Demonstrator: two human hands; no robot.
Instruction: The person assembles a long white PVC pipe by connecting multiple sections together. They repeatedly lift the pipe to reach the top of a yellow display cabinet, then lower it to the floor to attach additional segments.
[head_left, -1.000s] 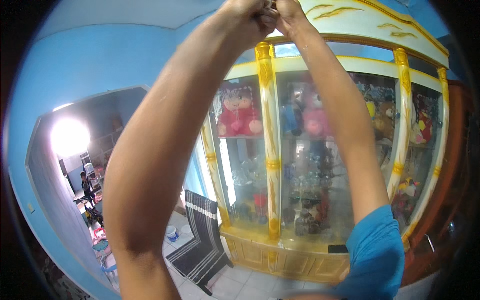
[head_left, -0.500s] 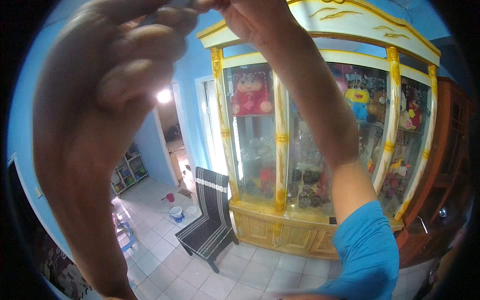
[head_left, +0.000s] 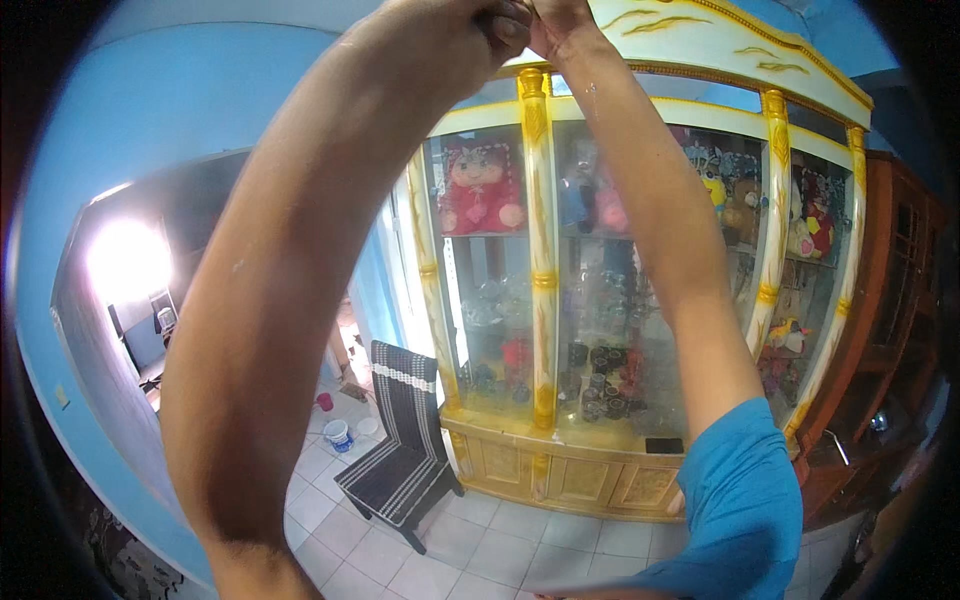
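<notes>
Both arms reach up to the top edge of the picture, in front of a tall white-and-gold display cabinet (head_left: pixel 543 300) with glass panes. My left hand (head_left: pixel 480 25) is cut by the top edge; its visible fingers are curled in. Right against it is my right hand (head_left: pixel 562 22), also partly cut off, with its fingers bent towards the left one. Whatever sits between the fingers is hidden. Behind the glass are a red plush doll (head_left: pixel 480 190), other plush toys and glassware.
A black-and-white striped chair (head_left: pixel 400 450) stands left of the cabinet on the tiled floor. Beyond it are a white-and-blue bucket (head_left: pixel 338 434) and a pink dipper (head_left: pixel 324 401). A dark flat object (head_left: pixel 663 446) lies on the cabinet ledge. At right stands a brown wooden cabinet (head_left: pixel 880 340).
My left arm has swung right and away from the camera, and its hand now sits higher, close to my right hand. The view has shifted slightly, showing more of the left wall.
</notes>
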